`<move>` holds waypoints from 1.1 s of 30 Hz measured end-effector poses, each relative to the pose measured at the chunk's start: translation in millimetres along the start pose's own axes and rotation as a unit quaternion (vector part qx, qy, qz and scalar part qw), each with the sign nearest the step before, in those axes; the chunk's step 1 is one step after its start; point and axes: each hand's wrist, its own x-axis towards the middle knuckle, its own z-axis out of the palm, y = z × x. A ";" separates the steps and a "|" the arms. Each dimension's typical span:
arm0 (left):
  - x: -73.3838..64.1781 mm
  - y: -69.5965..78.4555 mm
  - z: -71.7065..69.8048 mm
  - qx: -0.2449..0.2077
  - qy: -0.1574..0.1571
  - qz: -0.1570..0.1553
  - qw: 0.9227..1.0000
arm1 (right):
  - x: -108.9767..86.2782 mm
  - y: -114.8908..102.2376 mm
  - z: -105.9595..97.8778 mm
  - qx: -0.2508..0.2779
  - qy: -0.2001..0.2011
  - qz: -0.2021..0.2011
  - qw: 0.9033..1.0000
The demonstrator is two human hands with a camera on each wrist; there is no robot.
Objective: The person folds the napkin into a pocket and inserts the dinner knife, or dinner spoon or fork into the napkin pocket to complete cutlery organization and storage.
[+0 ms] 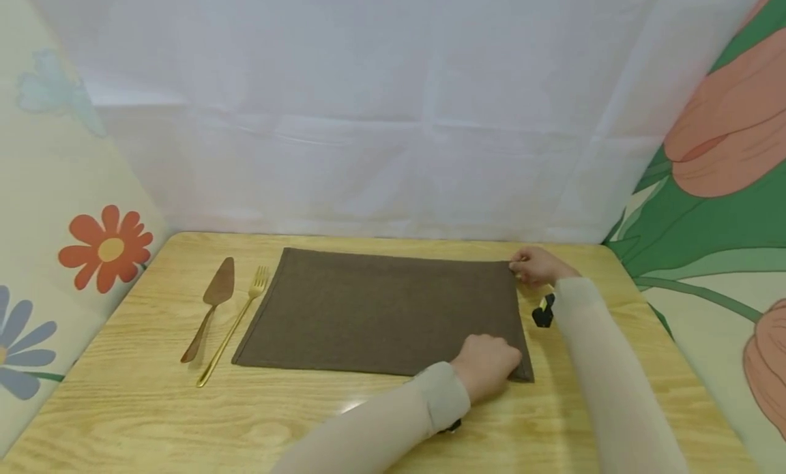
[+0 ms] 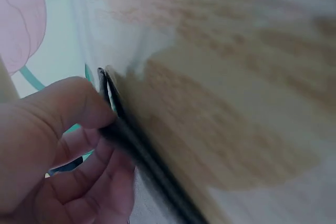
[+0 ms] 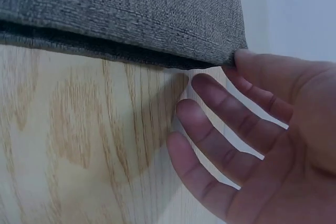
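Left sleeve (image 1: 381,423) leads to my left hand (image 1: 487,366) pinching the mat (image 1: 381,310) near its near right corner, right hand (image 1: 539,265) pinching the far right one, mat flat mid-table (image 1: 141,419), probably light, soft, best held by corners.

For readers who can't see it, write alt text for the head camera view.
The right hand pinches the far right corner of a brown cloth on a wooden table, while the left hand grips it beside the near right corner. A gold fork lies left of the cloth, with a cake server farther left.
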 end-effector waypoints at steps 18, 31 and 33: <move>-13.6 -13.2 -8.1 -0.179 0.086 0.082 0.977 | -18.3 -5.5 -18.2 0.012 0.013 0.012 1.000; -22.1 -22.4 -17.5 -0.318 0.203 0.026 0.926 | -19.5 -33.3 -18.8 0.079 0.063 -0.044 0.994; -26.6 -25.6 -19.6 -0.345 0.223 0.013 0.912 | -20.1 -36.8 -18.7 0.096 0.065 -0.056 0.992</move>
